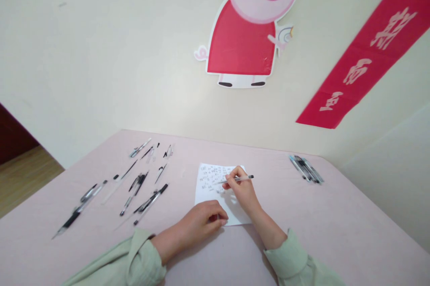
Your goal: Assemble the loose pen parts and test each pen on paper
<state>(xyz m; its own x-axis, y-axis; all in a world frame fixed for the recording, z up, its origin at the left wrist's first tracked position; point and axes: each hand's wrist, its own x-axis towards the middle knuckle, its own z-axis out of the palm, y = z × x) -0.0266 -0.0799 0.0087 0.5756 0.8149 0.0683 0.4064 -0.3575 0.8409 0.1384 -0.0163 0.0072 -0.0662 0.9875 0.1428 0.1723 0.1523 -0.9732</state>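
Note:
A white sheet of paper [210,194] covered in handwriting in its upper part lies on the table. My right hand [242,187] rests on its right side, with thumb and fingers closed around a clear-barrelled pen [243,178]. The pen lies low and slanted, its tip end toward the writing and its dark end pointing right. Over the sheet's lower left edge rests my left hand [203,219], palm down with bent fingers. A gap shows between its thumb and index finger, and nothing is seen in it.
Several pens and pen parts [144,201] lie scattered at the left of the pink-covered table [285,218]. A row of several pens [305,169] lies at the right. Behind the table, the wall bears a cartoon pig cutout [242,44] and a red banner [359,66].

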